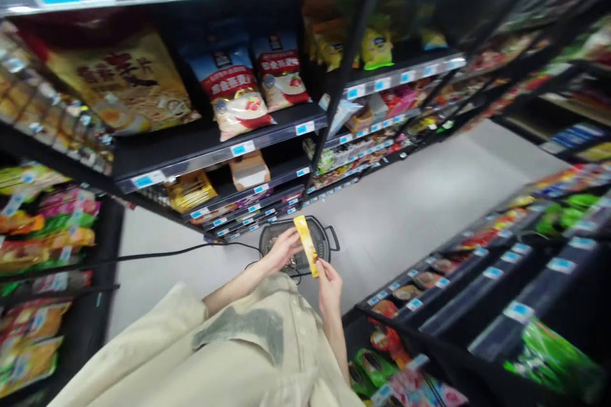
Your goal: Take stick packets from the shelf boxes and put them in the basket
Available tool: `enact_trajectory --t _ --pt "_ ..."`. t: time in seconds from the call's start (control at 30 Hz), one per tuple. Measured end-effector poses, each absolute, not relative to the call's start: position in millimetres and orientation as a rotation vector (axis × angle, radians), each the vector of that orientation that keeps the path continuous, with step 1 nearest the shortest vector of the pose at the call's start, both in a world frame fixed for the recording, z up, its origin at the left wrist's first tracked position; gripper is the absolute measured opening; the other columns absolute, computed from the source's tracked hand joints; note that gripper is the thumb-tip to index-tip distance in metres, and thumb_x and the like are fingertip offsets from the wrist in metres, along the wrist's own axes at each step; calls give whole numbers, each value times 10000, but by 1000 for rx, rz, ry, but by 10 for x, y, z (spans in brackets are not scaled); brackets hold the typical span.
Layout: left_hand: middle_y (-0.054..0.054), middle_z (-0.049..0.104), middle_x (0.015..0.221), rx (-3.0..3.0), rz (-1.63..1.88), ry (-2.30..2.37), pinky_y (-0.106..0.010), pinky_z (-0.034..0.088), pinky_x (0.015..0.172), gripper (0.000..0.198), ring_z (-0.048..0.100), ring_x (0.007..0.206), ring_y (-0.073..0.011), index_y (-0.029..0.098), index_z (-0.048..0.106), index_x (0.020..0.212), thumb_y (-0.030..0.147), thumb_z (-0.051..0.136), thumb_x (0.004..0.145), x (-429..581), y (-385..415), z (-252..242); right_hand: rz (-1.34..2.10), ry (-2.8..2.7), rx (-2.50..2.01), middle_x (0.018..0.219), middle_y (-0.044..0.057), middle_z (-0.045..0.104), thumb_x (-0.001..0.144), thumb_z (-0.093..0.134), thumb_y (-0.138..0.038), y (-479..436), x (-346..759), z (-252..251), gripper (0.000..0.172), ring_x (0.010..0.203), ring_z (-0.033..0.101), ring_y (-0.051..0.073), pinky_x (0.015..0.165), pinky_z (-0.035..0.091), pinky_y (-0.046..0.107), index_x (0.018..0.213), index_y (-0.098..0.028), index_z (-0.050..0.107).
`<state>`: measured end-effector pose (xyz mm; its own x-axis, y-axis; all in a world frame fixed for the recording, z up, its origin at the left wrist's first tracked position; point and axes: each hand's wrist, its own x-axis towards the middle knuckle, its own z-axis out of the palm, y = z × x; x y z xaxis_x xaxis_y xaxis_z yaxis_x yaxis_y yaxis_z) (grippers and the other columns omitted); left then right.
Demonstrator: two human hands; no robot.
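Note:
Between my two hands is a long, narrow yellow packet (pixel 306 245), held above a dark shopping basket on the floor. Its upper end lies against the fingers of my left hand (pixel 285 248), which are closed at its edge. Low on the packet, the thumb and fingers of my right hand (pixel 329 280) pinch the other end. Print on the packet is too small to read. Under my hands, the dark basket (pixel 321 229) with a slotted bottom and a side handle is partly hidden by my left hand and shirt.
Shelves ahead carry oat bags (pixel 233 92), a large yellow bag (pixel 124 76), yellow packets (pixel 191 191) and an open carton (pixel 249 170). A dark cable (pixel 181 250) crosses the floor at left. A low shelf unit (pixel 443 280) stands at right. Grey aisle floor (pixel 420 184) runs toward the far right.

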<state>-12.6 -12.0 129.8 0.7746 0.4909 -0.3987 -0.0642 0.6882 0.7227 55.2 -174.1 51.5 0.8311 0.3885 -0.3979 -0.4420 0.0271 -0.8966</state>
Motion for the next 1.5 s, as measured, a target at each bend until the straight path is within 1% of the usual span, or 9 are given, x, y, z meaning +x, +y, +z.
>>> enact_trajectory --t 0.1,0.23,0.4,0.53,0.73,0.93,1.03,1.33,1.5 --pt "-168 723 1356 794 168 573 -539 445 1182 449 674 1283 -361 246 786 1163 458 880 778 -675 -149 1303 610 51 -1468 1015 141 825 657 888 -601 -1732 563 352 573 904 770 271 856 615 398 1000 -149 811" --pt "-175 807 1110 966 -44 554 -573 473 1150 255 725 1196 -372 254 844 906 472 868 775 -1739 -126 1198 645 -1 -1546 1011 164 827 614 910 -606 -1630 623 243 626 953 778 315 858 636 424 1006 -128 817" --pt "-142 810 837 935 188 1117 -581 627 804 318 795 871 -407 244 750 663 392 986 510 -2807 175 941 796 -47 -1533 976 176 822 552 915 -658 -1298 656 242 697 851 787 321 719 659 416 977 -118 794" --pt "-80 718 644 1043 443 1515 -538 604 826 331 772 840 -354 222 653 665 468 875 663 -3067 632 806 884 -194 -1559 952 169 815 595 868 -678 -928 616 343 682 750 779 301 608 639 391 990 -131 766" --pt "-95 764 1066 1271 772 1453 -418 488 1102 180 676 1147 -300 186 714 897 348 768 842 -2590 1622 915 965 -565 -1662 820 120 813 729 769 -647 -264 455 668 634 663 746 267 633 593 362 1094 -130 788" --pt "-167 771 1060 1650 584 642 -425 502 1080 329 703 1115 -309 223 784 811 329 987 575 -1816 2065 1143 1035 -595 -1517 834 93 815 752 768 -620 279 24 832 596 659 726 231 582 537 301 1102 -138 791" --pt "-162 784 990 1729 613 457 -362 567 941 357 741 996 -283 254 783 779 472 979 575 -1648 2051 1124 1044 -575 -1499 764 63 798 760 781 -595 380 -125 801 544 577 665 194 538 489 277 1071 -150 803" --pt "-117 802 982 1948 547 501 -292 555 901 265 741 978 -236 290 798 838 546 827 774 -1837 2587 952 1079 -290 -1412 980 97 831 687 839 -642 314 -315 535 559 756 751 237 647 569 316 1008 -186 807" --pt "-148 761 1214 2052 579 924 -367 454 1094 238 665 1193 -291 219 768 948 449 734 895 -2110 3387 911 1076 -63 -1460 853 100 829 489 935 -620 40 -443 225 590 661 723 243 590 542 329 861 -182 806"
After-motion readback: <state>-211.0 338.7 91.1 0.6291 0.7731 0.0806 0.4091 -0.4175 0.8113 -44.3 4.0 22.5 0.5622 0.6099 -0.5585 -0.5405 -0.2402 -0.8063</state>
